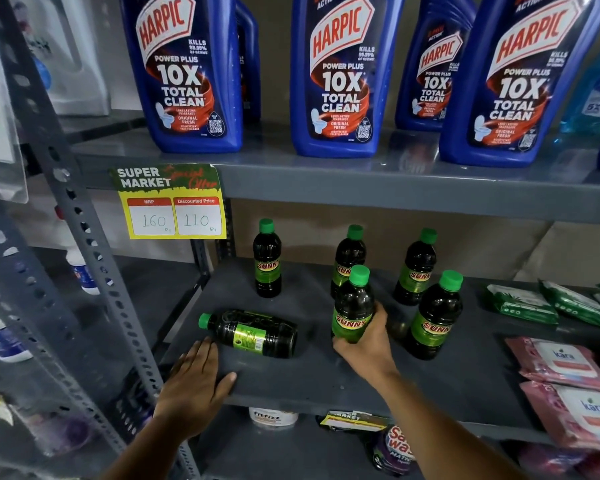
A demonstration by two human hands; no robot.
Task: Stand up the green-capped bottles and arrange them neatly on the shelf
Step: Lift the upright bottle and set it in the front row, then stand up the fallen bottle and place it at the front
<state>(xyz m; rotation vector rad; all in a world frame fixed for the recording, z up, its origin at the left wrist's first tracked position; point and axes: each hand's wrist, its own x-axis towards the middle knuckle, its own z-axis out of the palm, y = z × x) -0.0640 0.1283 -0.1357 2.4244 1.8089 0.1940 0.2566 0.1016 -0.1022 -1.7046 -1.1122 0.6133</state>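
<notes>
Now, head view: right hand (364,344) wrapped around an upright green-capped bottle (353,306) mid-shelf. Left hand (196,379) open, flat on the shelf (326,375) edge, holding nothing, just near-left of the fallen bottle (252,332). Long axis left-right, cap pointing left. Four more bottles standing behind and right.

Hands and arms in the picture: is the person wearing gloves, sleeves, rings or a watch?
No. The left hand and the right hand are both bare, with no gloves or rings showing. Both forearms are uncovered as far as the picture's bottom edge: no sleeves, watch or bracelet in view.
</notes>
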